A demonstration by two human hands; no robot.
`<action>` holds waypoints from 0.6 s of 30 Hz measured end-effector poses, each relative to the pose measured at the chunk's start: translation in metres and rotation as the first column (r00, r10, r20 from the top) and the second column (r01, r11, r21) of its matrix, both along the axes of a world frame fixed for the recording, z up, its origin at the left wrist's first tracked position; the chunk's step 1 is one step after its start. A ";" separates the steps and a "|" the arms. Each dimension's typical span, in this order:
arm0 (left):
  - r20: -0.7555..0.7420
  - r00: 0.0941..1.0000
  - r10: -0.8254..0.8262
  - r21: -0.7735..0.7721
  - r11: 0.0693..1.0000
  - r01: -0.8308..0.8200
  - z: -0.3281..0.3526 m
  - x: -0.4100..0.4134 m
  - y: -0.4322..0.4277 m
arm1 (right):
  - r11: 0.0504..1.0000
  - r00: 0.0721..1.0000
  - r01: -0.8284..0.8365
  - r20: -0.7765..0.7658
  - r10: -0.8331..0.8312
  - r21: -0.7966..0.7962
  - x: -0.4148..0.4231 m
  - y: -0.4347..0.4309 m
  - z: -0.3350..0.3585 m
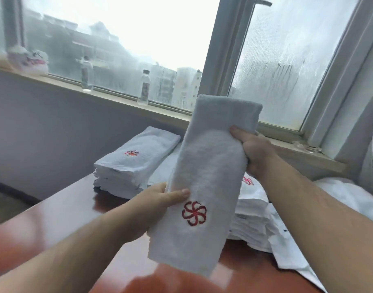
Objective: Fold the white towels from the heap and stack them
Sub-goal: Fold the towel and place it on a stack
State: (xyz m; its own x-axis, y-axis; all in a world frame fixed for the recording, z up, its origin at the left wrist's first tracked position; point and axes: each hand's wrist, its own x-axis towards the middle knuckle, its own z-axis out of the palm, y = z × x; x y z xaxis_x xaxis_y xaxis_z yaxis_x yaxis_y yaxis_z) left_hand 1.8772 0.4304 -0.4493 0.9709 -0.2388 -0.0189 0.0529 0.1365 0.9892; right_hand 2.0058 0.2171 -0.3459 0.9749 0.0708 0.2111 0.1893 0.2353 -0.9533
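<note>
A folded white towel [204, 172] with a red pinwheel emblem is held up in the air over the red-brown table [60, 220]. My left hand [153, 208] grips its left edge low down, thumb on the front. My right hand [255, 149] grips its right edge higher up, thumb across the front. Behind on the left stands a neat stack of folded towels [134, 159] with the same emblem on top. A second stack [253, 216] lies at the right, partly hidden by the held towel. Loose white cloth [350, 199] spreads at the far right.
A window sill [118, 98] runs along the back with two plastic bottles [145, 87] and a white bag [29, 60] on it. A curtain [354, 102] hangs at the right. The table's left edge drops to the floor [5, 206].
</note>
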 end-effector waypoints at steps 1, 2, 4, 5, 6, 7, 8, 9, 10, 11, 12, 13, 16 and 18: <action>-0.008 1.000 0.014 0.011 1.000 -0.014 0.005 0.011 0.005 | 1.000 1.000 -0.006 -0.010 0.006 0.010 0.015 0.006 0.002; -0.018 1.000 0.026 0.014 1.000 -0.025 0.010 0.022 0.009 | 1.000 1.000 -0.012 -0.020 0.012 0.022 0.030 0.011 0.006; -0.037 0.998 0.044 -0.006 0.999 -0.044 0.021 0.046 0.015 | 0.999 0.999 -0.031 -0.039 0.033 0.031 0.060 0.020 0.014; -0.040 0.998 0.046 -0.020 0.999 -0.047 0.025 0.060 0.019 | 0.999 0.998 -0.042 -0.052 0.044 0.030 0.076 0.024 0.017; -0.038 0.998 0.052 -0.024 0.998 -0.052 0.028 0.074 0.022 | 0.998 0.997 -0.051 -0.063 0.053 0.033 0.092 0.028 0.018; -0.039 0.997 0.063 -0.023 0.998 -0.064 0.029 0.088 0.026 | 0.998 0.996 -0.054 -0.072 0.056 0.040 0.108 0.031 0.019; -0.048 0.996 0.073 -0.018 0.997 -0.074 0.030 0.102 0.030 | 0.998 0.995 -0.045 -0.082 0.048 0.046 0.126 0.034 0.019; -0.061 0.995 0.081 -0.015 0.997 -0.082 0.030 0.116 0.035 | 0.999 0.995 -0.025 -0.098 0.029 0.043 0.144 0.037 0.016; -0.079 0.992 0.094 -0.009 0.995 -0.095 0.029 0.128 0.039 | 1.000 0.992 -0.013 -0.124 0.016 0.027 0.162 0.040 0.010; -0.105 0.988 0.117 0.011 0.993 -0.117 0.026 0.140 0.041 | 1.000 0.987 -0.013 -0.163 0.013 0.001 0.178 0.042 -0.001; -0.133 0.979 0.158 0.052 0.987 -0.152 0.021 0.149 0.042 | 0.999 0.978 -0.020 -0.209 0.012 -0.036 0.194 0.042 -0.016; -0.154 0.964 0.216 0.118 0.973 -0.199 0.013 0.158 0.043 | 0.996 0.967 -0.022 -0.253 0.001 -0.081 0.208 0.042 -0.035; -0.120 0.927 0.355 0.305 0.902 -0.306 -0.015 0.175 0.046 | 0.974 0.953 -0.031 -0.301 -0.040 -0.226 0.240 0.038 -0.084; -0.070 0.923 0.378 0.351 0.876 -0.332 -0.025 0.182 0.049 | 0.939 0.959 -0.064 -0.282 -0.036 -0.338 0.254 0.038 -0.095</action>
